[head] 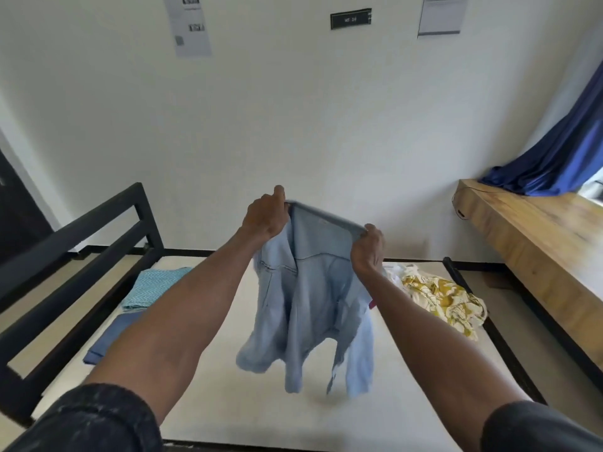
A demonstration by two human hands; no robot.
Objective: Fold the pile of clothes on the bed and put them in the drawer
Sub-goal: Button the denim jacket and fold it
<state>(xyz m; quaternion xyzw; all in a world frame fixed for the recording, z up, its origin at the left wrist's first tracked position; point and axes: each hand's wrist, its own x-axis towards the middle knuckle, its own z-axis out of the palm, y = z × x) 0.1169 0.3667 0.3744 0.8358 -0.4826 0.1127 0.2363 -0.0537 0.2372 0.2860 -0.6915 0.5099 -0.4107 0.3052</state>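
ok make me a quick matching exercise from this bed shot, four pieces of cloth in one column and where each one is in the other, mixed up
Things:
1. light blue shirt
2. teal zigzag cloth
3. dark blue cloth
4. yellow floral garment

Places:
A. crumpled at the right edge of the bed
B. held up in the air by the left hand and right hand
C. folded flat at the far left of the bed
D. folded flat on the left, nearer the camera

Pairs: 1-B, 2-C, 3-D, 4-A
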